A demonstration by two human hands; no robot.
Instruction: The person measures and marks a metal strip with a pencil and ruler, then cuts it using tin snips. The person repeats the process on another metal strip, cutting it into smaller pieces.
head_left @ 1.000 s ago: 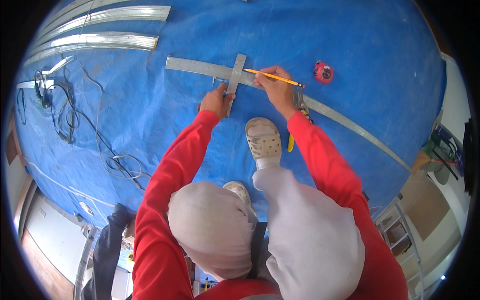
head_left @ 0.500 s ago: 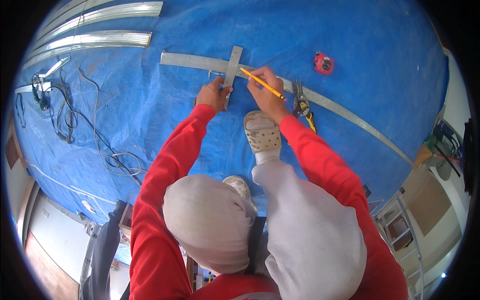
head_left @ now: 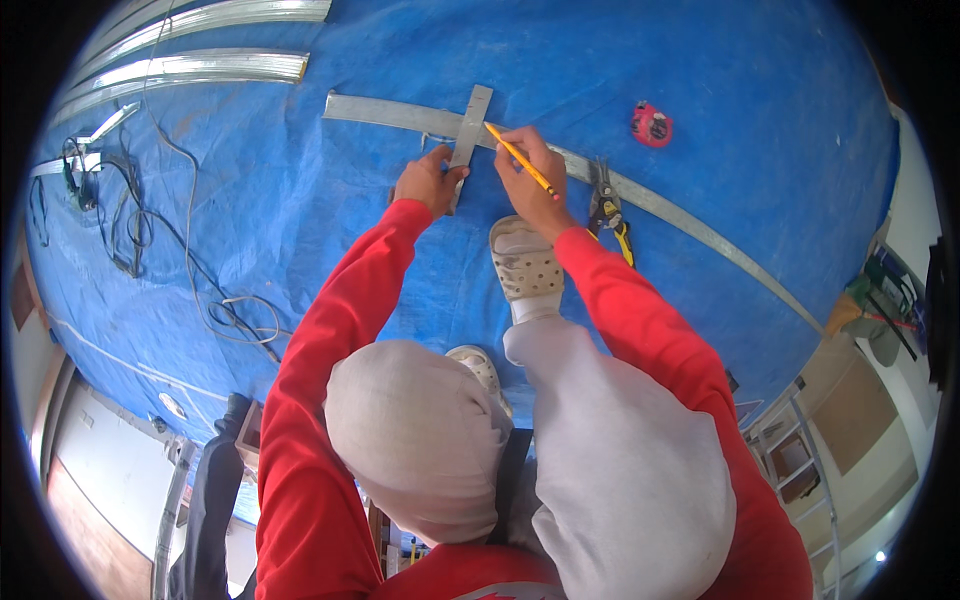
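Observation:
A long grey metal strip (head_left: 680,207) lies across the blue sheet. Over it crosses the flat metal blade of a square (head_left: 473,125), whose lower end is under my left hand (head_left: 430,181). That hand is closed on the square, thumb on its blade. My right hand (head_left: 535,178) pinches a yellow pencil (head_left: 525,165), its tip at the blade's right edge, over the metal strip. I cannot make out any mark there. Just right of my right hand, tin snips (head_left: 607,213) with yellow and black handles rest against the strip.
A pink-red tape measure (head_left: 651,126) sits beyond the strip. Shiny metal channels (head_left: 200,70) lie at the far left, near a corded power tool (head_left: 80,185) and its tangled cable (head_left: 190,235). My sandalled foot (head_left: 525,265) is close below my hands. A ladder (head_left: 815,470) stands at lower right.
The pencil tip has slid slightly farther from me along the blade's edge. My left hand still holds the square across the strip. The whole view has shifted a little.

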